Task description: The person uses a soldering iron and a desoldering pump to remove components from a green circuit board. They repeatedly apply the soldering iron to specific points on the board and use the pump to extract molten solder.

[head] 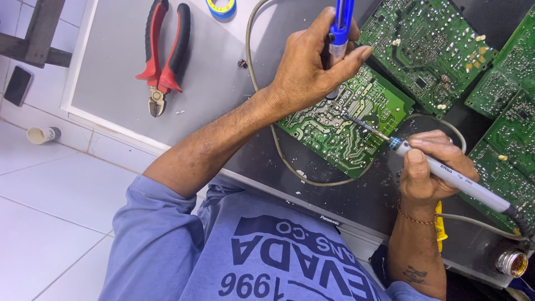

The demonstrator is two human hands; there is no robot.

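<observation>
- Between both hands, the green circuit board (345, 125) is lying slantwise.
- Right hand (432, 167) is gripping the soldering iron (446, 175), tip pointing up-left onto the board.
- Left hand (312, 64) is gripping the blue pump (341, 28) upright, nearer the joint.

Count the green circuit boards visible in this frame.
3, perhaps more: one circuit board under the hands, a second board at top, a third board at the right edge, possibly several overlapping.
</observation>
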